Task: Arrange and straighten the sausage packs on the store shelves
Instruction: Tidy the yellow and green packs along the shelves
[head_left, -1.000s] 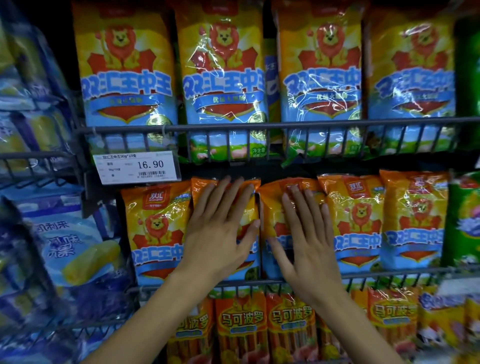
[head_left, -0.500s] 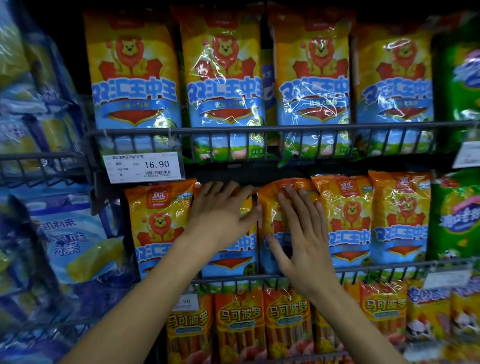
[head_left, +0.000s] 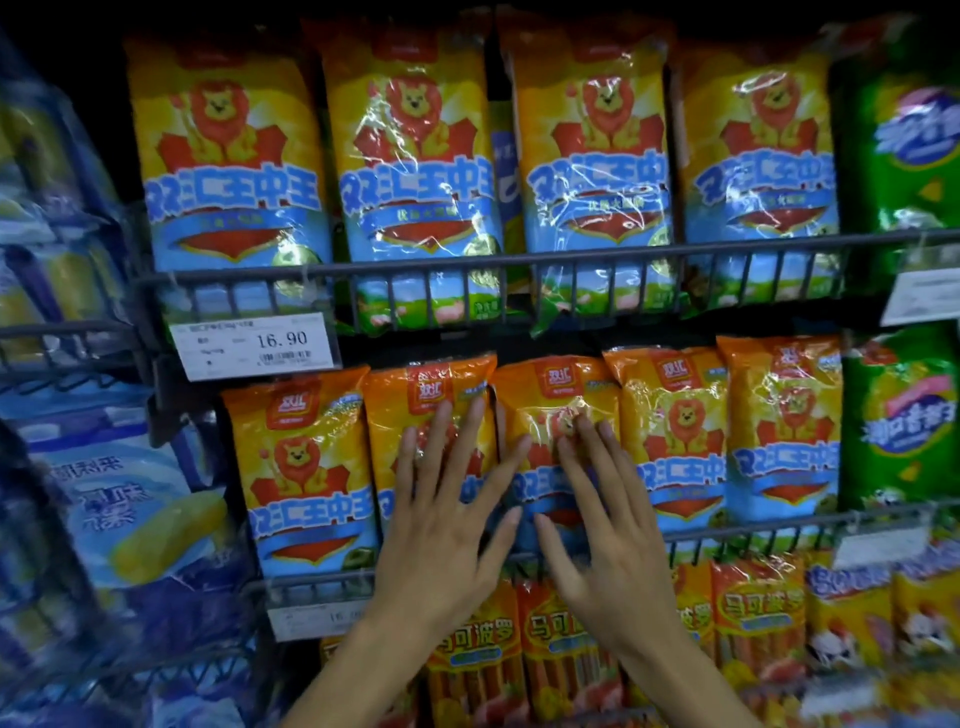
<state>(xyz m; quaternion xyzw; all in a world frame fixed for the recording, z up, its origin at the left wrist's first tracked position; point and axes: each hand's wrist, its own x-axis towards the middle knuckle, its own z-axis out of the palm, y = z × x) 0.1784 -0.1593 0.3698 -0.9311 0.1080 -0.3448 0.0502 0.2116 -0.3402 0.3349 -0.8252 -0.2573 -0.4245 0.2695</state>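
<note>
Orange lion-print sausage packs stand upright in a row on the middle wire shelf. My left hand lies flat, fingers straight and spread, on the second pack from the left. My right hand lies flat on the third pack, fingers straight, fingertips over its lion picture. The leftmost pack and two packs to the right stand untouched. Larger lion packs fill the upper shelf.
A 16.90 price tag hangs on the upper shelf rail. Red-orange sausage packs fill the lower shelf. Green packs stand at the right, blue corn-print packs at the left.
My left hand has uncurled and slid down to lie flat on the second pack. My right hand has slipped lower on the third pack. The view has shifted right.
</note>
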